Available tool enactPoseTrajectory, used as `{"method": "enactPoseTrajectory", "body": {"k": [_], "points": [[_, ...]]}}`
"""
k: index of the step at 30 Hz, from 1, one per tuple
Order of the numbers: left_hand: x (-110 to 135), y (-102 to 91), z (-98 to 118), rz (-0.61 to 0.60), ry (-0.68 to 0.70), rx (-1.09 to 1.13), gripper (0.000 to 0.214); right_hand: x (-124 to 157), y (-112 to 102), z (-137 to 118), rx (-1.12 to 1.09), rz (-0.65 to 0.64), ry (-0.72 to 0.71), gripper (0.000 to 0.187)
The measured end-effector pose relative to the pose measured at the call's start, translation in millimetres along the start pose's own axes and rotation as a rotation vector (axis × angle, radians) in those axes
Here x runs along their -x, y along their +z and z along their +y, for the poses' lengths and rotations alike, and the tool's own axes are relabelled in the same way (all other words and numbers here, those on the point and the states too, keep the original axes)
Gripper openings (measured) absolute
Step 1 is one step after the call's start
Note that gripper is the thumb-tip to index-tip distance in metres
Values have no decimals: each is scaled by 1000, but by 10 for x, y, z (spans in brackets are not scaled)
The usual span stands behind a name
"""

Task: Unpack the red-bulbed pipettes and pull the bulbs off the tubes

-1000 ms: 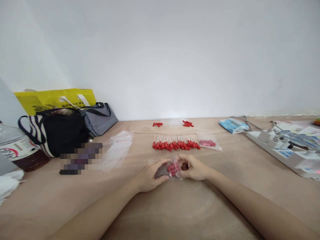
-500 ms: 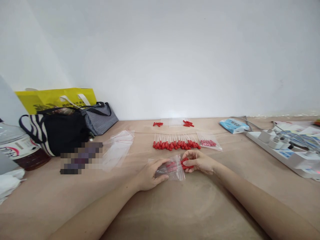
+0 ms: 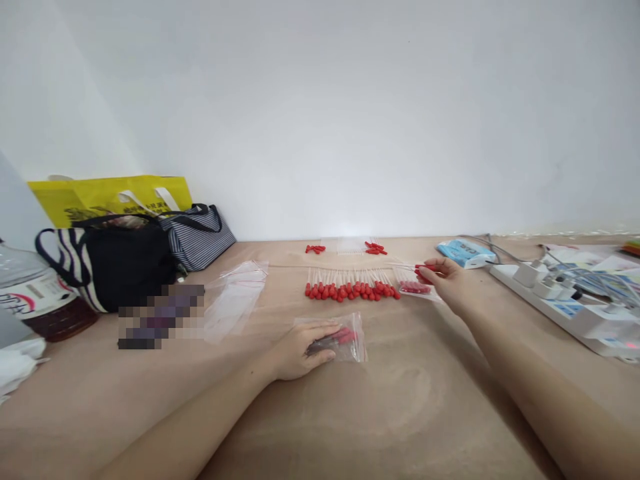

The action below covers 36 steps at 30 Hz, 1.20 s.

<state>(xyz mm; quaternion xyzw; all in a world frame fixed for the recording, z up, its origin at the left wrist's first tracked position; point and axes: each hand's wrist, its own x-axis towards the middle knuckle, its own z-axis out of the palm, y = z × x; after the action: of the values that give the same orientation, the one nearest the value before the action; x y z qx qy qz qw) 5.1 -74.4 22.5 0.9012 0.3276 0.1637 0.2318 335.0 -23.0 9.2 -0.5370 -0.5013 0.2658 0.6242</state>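
My left hand (image 3: 309, 345) rests over a small clear zip bag (image 3: 358, 353), thumb and fingers gripping it from its left side. Red-ended pieces (image 3: 345, 335) show inside that bag. Farther off to the right, my right hand (image 3: 443, 277) pinches red-ended sticks (image 3: 419, 268) whose thin pale stems point left. It hovers over a second clear bag (image 3: 415, 288) with red-ended pieces in it. A row of red-ended white sticks (image 3: 353, 291) lies between the two bags, red ends toward me.
Two small groups of red pieces (image 3: 315, 249) lie near the wall. Flat clear bags (image 3: 235, 297) are stacked to the left, near a black bag (image 3: 127, 267), a striped bag (image 3: 200, 237) and a bottle (image 3: 45, 300). A power strip (image 3: 565, 307) and blue packet (image 3: 465, 253) stand right.
My right hand has moved away from the near bag, up and to the right, with red-ended sticks in its fingers. My left hand has stayed on its bag.
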Motion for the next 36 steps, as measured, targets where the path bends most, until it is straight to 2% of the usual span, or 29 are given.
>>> {"method": "enactPoseTrajectory", "body": {"k": [3, 8, 14, 18, 22, 25, 29, 31, 34, 36], "points": [[3, -5, 5, -3, -7, -6, 44, 49, 196, 115, 293, 54, -186, 21], [12, -2, -10, -10, -14, 2, 45, 132, 365, 218, 693, -27, -456, 17], [6, -5, -5, -3, -13, 6, 43, 212, 419, 173, 932, -175, -541, 24], [7, -14, 13, -19, -25, -7, 44, 267, 437, 148, 996, -197, -539, 26], [21, 3, -19, -5, -14, -8, 44, 288, 418, 172, 973, -142, -522, 33], [30, 19, -65, 45, 30, -31, 41, 280, 384, 187, 871, -101, -527, 34], [34, 9, -77, 156, 71, -25, 33, 316, 367, 106, 724, -16, -540, 25], [35, -2, -61, 160, 39, -15, 32, 382, 392, 18, 663, -99, -566, 20], [37, -8, -49, 117, -7, -23, 30, 527, 473, -126, 577, -434, -570, 16], [37, -7, -56, 85, -28, -30, 31, 624, 542, -198, 538, -608, -530, 15]]}}
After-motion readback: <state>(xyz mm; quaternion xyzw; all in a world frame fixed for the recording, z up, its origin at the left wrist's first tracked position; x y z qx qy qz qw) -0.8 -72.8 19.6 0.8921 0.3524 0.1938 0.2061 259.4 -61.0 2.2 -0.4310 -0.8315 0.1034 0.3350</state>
